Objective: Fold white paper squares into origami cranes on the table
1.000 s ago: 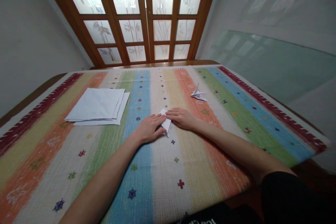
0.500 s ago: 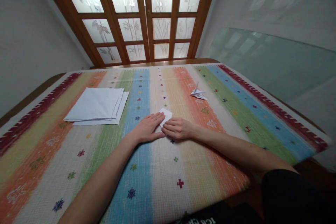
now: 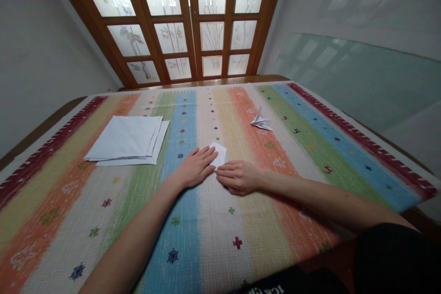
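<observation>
A small piece of folded white paper (image 3: 219,153) lies on the striped cloth in front of me, with a pointed far edge. My left hand (image 3: 199,166) rests flat on its left side, fingers stretched out and pressing it down. At the paper's near corner is my right hand (image 3: 239,177), its fingers closed together and curled, seemingly pinching that corner. Both hands hide part of the paper, and the fingertips nearly meet.
To the left lies a stack of white paper sheets (image 3: 126,137). A folded paper crane (image 3: 262,122) sits on the orange stripe at the right. The striped tablecloth (image 3: 220,220) covers the table; wooden glazed doors (image 3: 193,48) stand behind it.
My right hand has shifted slightly right and toward me, uncovering more of the folded paper. My left hand stays on the paper, its thumb drawn in closer.
</observation>
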Demonstrator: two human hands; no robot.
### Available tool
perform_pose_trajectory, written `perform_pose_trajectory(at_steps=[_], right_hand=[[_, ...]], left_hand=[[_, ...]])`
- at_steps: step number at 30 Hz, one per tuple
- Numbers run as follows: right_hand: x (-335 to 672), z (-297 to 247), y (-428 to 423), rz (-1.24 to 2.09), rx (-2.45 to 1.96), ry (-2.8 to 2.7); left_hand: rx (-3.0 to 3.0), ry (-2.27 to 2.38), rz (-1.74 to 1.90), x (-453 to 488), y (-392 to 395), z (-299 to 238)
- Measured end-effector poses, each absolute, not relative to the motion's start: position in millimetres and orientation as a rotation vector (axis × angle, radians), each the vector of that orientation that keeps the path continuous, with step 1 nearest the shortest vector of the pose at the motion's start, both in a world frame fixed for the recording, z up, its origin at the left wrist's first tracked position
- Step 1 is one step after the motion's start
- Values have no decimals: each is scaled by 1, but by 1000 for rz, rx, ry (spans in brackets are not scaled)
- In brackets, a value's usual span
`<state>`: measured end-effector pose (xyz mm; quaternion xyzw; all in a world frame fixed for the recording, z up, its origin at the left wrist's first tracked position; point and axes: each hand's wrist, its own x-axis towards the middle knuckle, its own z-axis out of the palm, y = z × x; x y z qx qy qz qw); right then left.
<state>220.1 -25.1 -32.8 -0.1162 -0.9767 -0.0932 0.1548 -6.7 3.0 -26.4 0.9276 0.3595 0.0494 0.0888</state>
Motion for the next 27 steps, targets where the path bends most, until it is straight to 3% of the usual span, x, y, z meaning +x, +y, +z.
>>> perform_pose_trajectory(at_steps=[9,14,17,22,27], right_hand=[[229,-31,-40,-114,-245,-2752],[226,-21,-23,74,-880,-2389],[221,-16,-12,102,-1128,-2442],[221,-15,-5,77,-1060,-2644],[232,-15,4,292,-1014,-2547]], left_hand=[[2711,1228,162,8,-12,-24],[2699,1249,106,11,-15,-24],[2695,1277,166,11,-18,-21],[2682,1171,384,-1,-10,-22],[2640,1095,592,-13,3,-28]])
